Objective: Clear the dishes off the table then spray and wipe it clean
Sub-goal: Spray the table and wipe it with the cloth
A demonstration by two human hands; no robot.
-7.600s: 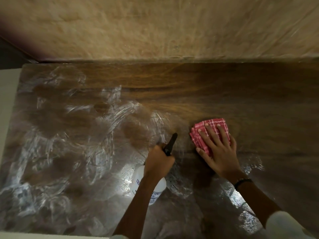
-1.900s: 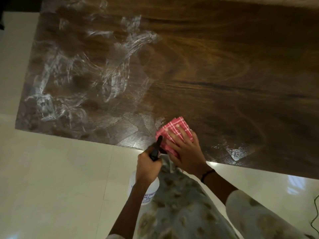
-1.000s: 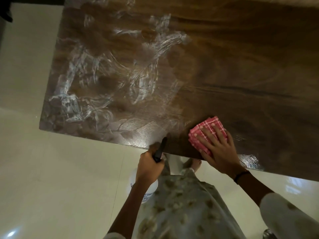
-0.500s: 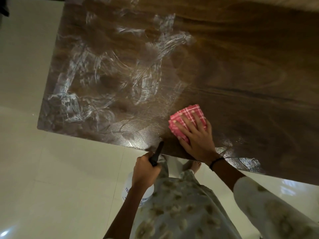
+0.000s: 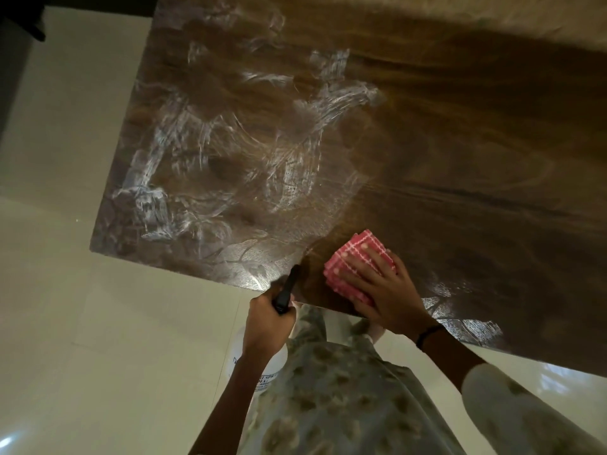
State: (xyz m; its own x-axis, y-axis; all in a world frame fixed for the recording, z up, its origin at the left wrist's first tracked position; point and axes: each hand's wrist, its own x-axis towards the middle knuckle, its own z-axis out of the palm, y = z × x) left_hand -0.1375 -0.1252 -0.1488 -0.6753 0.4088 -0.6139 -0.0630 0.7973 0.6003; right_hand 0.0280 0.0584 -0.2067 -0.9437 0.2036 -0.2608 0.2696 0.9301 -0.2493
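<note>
A folded red checked cloth [image 5: 359, 266] is pressed flat on the tabletop [image 5: 460, 159] near its near edge, under the right hand [image 5: 382, 287]. The grip there is wide: the fingers [image 5: 354, 262] are spread over the cloth's near half, with the far part of the cloth showing beyond the fingertips and the palm resting toward the edge. A dark band [image 5: 428, 336] is worn on the right wrist.

A spray bottle [image 5: 262, 366] is held in the left hand [image 5: 267, 323], just off the near edge and beside the cloth's left side. The grip is closed round the black trigger head [image 5: 287, 289], whose tip overlaps the edge; the white body hangs below the hand, over the pale floor [image 5: 98, 323].

Whitish wet smears [image 5: 230, 159] are spread across the left part of the tabletop, well apart from the cloth.
</note>
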